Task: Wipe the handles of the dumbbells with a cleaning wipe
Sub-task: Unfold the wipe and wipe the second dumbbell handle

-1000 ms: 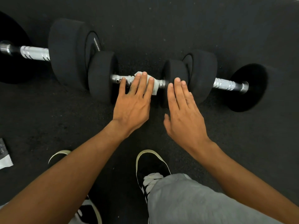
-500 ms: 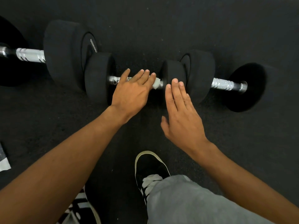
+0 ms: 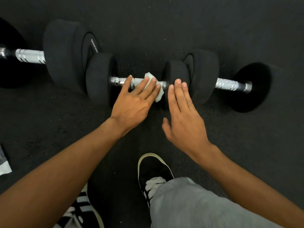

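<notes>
wipe (image 3: pixel 158 95): mostly hidden under left hand (image 3: pixel 131 106) | packet (image 3: pixel 5 168), far left of wipe: cut off by edge

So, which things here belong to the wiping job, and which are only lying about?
Job: left hand pressing the wipe on the middle dumbbell handle; right hand on its weight; left dumbbell; right dumbbell.
Lying about: packet at the left edge.
</notes>
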`<state>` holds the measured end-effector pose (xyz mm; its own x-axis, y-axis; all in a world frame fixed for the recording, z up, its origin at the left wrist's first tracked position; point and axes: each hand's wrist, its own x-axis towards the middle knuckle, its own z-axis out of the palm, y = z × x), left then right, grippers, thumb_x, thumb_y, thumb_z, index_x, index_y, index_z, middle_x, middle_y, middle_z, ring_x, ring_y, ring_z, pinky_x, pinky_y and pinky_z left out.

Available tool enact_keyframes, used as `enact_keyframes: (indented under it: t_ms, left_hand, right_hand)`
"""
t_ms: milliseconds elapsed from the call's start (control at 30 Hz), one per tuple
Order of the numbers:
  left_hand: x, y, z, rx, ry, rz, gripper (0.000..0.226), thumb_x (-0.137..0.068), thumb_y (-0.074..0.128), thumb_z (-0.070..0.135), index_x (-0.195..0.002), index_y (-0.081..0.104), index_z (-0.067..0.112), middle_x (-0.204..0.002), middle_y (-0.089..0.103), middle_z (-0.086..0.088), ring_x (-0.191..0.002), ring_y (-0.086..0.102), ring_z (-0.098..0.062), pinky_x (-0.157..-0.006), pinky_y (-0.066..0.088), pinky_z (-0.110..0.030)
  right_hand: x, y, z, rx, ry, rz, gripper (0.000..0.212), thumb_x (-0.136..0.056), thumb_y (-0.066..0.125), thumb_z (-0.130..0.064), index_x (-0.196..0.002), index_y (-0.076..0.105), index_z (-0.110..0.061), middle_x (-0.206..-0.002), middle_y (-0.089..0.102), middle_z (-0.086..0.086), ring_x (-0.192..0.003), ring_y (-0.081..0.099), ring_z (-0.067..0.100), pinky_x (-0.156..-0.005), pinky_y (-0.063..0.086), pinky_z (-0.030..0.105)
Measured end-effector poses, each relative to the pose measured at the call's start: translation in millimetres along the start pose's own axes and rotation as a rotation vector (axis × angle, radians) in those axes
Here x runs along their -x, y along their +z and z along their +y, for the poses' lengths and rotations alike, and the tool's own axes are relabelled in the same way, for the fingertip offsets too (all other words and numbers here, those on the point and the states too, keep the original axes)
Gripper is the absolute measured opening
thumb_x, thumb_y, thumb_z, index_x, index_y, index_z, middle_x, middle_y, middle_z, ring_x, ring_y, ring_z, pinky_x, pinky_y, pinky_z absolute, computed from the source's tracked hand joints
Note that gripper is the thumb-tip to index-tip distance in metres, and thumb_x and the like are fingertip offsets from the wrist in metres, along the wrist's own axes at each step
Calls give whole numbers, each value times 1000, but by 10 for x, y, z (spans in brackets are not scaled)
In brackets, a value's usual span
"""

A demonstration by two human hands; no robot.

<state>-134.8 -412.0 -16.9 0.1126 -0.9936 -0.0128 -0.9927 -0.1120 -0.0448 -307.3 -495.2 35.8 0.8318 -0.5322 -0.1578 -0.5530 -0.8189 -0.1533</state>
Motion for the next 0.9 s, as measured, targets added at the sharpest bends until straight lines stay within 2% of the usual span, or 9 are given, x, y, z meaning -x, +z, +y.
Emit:
enact_keyframes:
  t_ms: [133,367,500,633,767,900]
  left_hand:
    - [-165,-62,-39,31,23,-12,53,-103,42,26,-153,37,10,-157,40,-11,-145,40,-28,-114,29,-62]
    - [-378,-100,-113,125,-13,-59,52,-102,39,25,-152,39,9,-155,44,-11,-141,46,-25,-113,31,-57]
    - [-366,-89,-174,119,57,-28,53,-101,39,24,-151,39,7,-154,45,-14,-139,48,-26,-111,33,-54]
    - [-165,-11,-175,58,130,-2,54,-103,40,22,-155,33,8,-160,36,-13,-147,36,-28,-115,31,-56]
    - [-39,0,-200,-69,227,-52,59,-101,17,27,-158,25,12,-165,23,-11,-151,25,-30,-117,24,-62]
    - [-39,-33,-265,-177,316,-64,59,-102,20,31,-159,17,15,-167,14,-11,-152,21,-33,-117,23,-64]
  right_hand:
    - [-15,-2,-4,3,10,-5,86,-92,57,-27,-158,8,0,-166,1,21,-155,-1,30,-123,24,46]
    - [-29,-5,11,11,-3,3,88,-91,59,-25,-158,8,0,-166,1,20,-155,-1,31,-122,26,48]
    - [-21,-16,37,17,-14,1,88,-90,60,-23,-158,9,-1,-167,3,20,-155,1,31,-121,27,49]
    - [-15,-25,50,15,-12,3,87,-90,59,-23,-158,10,-1,-167,3,18,-155,2,30,-121,27,49]
    - [-26,-37,51,5,-16,-4,87,-91,58,-23,-158,9,-2,-167,2,18,-155,1,29,-122,26,48]
    - [-35,-38,57,-6,-13,-1,86,-91,58,-24,-158,8,-2,-167,1,18,-155,-1,29,-122,26,48]
